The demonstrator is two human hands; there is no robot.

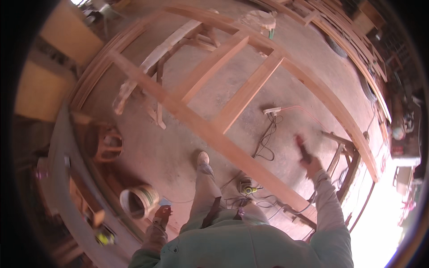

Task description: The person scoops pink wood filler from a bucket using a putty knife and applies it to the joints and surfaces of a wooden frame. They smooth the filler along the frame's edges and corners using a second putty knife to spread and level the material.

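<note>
The tool (305, 152), dark near the hand and red at its far end, is in the right hand (313, 167), whose fingers are closed around it. It points forward and slightly left from that hand; blur hides its exact kind. Right hand and tool appear over the gap between the long rails of a wooden frame (214, 134). The straight rail runs left of the right hand and the curved rail passes to its right, with two crosspieces (250, 94) joining them farther forward and left. Just right of the hand stands a wooden trestle (353, 169).

Ahead and left of the right hand, a white power strip (271, 110) lies on the floor (178, 138), its dark cord (268, 138) looping back nearer the hand. Behind and left of the hand is a yellow-green power tool (247, 187) among cables.

The left hand (163, 215) hangs low, fingers partly bent, near a small blue piece (165, 202); I cannot tell whether it grips this. Just left of it, a bucket (139, 201) lies tipped, mouth facing away. Well ahead of the left hand stands a pale-topped trestle (172, 41).
</note>
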